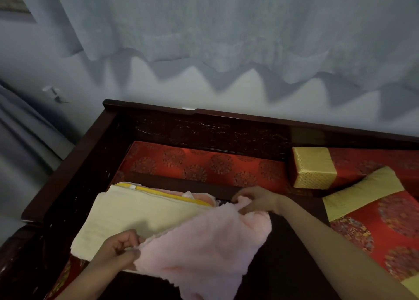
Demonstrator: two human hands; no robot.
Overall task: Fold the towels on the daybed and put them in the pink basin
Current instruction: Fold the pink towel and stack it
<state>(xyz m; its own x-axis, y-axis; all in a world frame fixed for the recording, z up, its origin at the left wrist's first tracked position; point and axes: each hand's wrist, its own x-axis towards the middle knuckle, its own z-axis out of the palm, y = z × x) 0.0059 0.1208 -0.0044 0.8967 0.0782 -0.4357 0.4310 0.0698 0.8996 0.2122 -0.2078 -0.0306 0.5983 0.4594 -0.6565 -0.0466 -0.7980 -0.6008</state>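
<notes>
Pinching pink towel (204, 249): left hand (120, 248), right hand (257, 201)

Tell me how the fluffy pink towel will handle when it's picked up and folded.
Likely floppy: the fluffy pink towel sags and bunches between the left hand and right hand pinching its edges. Probably light, since fingertip pinches hold it. Its fuzzy pile should grip, not slip.

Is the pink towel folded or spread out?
Not folded: the pink towel hangs loose and rumpled, held by the left hand at one edge and the right hand at another, overlapping the folded cream towel.
</notes>
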